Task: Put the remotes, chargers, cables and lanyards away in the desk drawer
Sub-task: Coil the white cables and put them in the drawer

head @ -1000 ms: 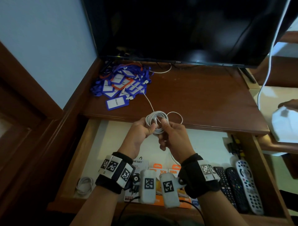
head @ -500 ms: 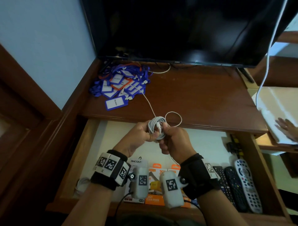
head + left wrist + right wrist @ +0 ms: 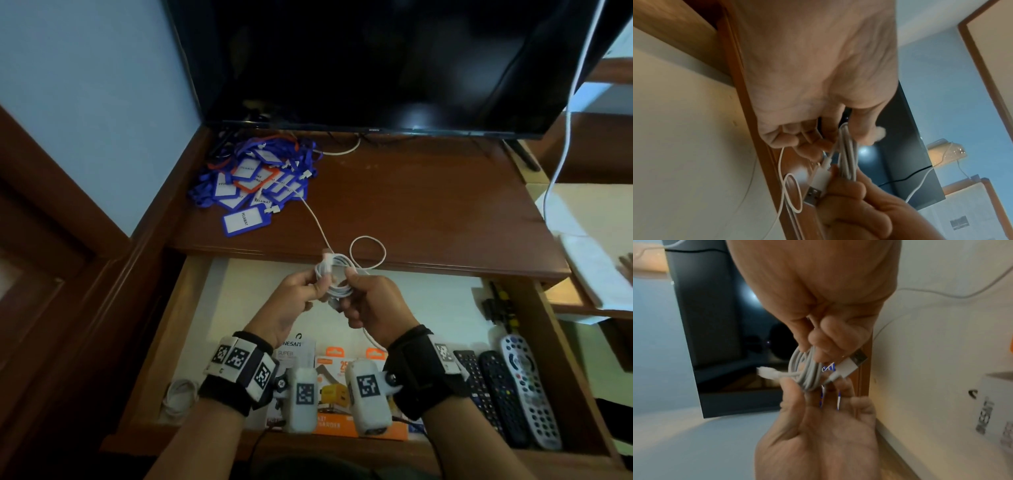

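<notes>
White cable (image 3: 337,275) is pinched into a tight coil by left hand (image 3: 294,301) and right hand (image 3: 371,301) above the open drawer (image 3: 445,301), compacting it for stowing.

Brown desk (image 3: 428,212) carries a lanyard pile (image 3: 255,181); its open drawer (image 3: 445,301) holds remotes (image 3: 507,394), charger boxes (image 3: 334,387).

Pale blue wall (image 3: 85,102), dark wooden desk (image 3: 411,205), black television (image 3: 376,61), dim light.
</notes>
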`<action>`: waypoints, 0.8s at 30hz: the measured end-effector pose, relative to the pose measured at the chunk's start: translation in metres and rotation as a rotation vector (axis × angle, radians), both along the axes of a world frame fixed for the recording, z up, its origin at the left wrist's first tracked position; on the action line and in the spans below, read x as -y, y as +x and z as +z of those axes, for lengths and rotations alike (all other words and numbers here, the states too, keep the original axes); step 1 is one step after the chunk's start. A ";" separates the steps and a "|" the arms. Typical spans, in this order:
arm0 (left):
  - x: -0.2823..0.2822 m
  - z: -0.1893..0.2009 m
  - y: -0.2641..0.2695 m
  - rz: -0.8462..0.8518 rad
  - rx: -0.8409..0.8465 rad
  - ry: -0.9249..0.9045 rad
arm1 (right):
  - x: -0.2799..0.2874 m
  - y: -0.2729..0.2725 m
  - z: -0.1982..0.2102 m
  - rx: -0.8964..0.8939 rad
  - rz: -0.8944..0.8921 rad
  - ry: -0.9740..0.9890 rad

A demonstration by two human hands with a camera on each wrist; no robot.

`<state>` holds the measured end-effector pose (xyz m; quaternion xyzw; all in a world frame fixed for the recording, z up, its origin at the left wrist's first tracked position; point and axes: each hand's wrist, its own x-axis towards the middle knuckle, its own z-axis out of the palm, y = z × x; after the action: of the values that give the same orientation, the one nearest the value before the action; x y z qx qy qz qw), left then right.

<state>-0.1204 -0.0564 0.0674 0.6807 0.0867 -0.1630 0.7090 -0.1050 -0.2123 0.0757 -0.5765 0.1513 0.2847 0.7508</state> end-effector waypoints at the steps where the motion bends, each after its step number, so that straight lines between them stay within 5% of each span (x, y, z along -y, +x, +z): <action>1: -0.001 -0.002 0.000 0.013 -0.011 0.010 | 0.001 0.000 -0.002 0.004 -0.005 -0.023; 12: -0.034 -0.025 0.005 0.160 -0.043 0.316 | -0.012 0.000 -0.019 0.153 0.166 -0.286; 18: -0.098 -0.053 -0.007 0.176 -0.092 0.497 | 0.003 0.046 -0.054 0.503 0.073 -0.919; 21: -0.135 -0.065 -0.013 0.097 -0.157 0.655 | 0.009 0.071 -0.069 0.648 0.175 -1.194; 24: -0.167 -0.069 -0.010 -0.039 -0.169 0.879 | 0.010 0.091 -0.080 0.597 0.370 -1.319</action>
<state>-0.1302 0.1107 -0.0015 0.9030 0.1926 -0.1792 0.3398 -0.0145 -0.2221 -0.0045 -0.9760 -0.0190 0.0877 0.1983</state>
